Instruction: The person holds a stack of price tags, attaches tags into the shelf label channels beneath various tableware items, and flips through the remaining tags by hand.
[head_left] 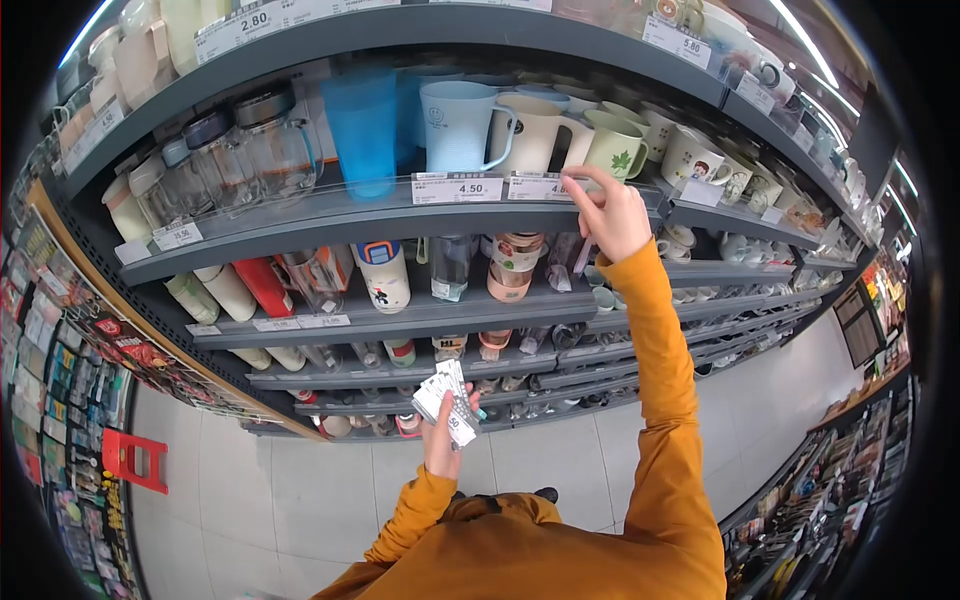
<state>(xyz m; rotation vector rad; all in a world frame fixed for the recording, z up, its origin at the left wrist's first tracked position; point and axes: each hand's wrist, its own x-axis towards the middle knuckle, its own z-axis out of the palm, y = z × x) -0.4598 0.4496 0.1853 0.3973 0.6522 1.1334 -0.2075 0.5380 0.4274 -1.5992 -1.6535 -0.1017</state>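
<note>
My left hand (440,437) is closed around a fanned stack of white price tags (447,400), held low in front of the shelves. Up at the shelf edge, my right hand (612,212) has its thumb and index finger at the right end of a price tag (535,188), covering part of its number. Just left of it sits another price tag (458,189) reading 4.50. Behind these tags stand a light blue mug (455,125), a cream mug (525,130) and a green mug with a leaf print (613,145).
A tall blue cup (361,130) and glass jugs (270,150) stand to the left on the same shelf. Lower shelves hold bottles, including a white one with a blue lid (382,275). A red plastic stool (135,460) is on the tiled floor (330,480) at left.
</note>
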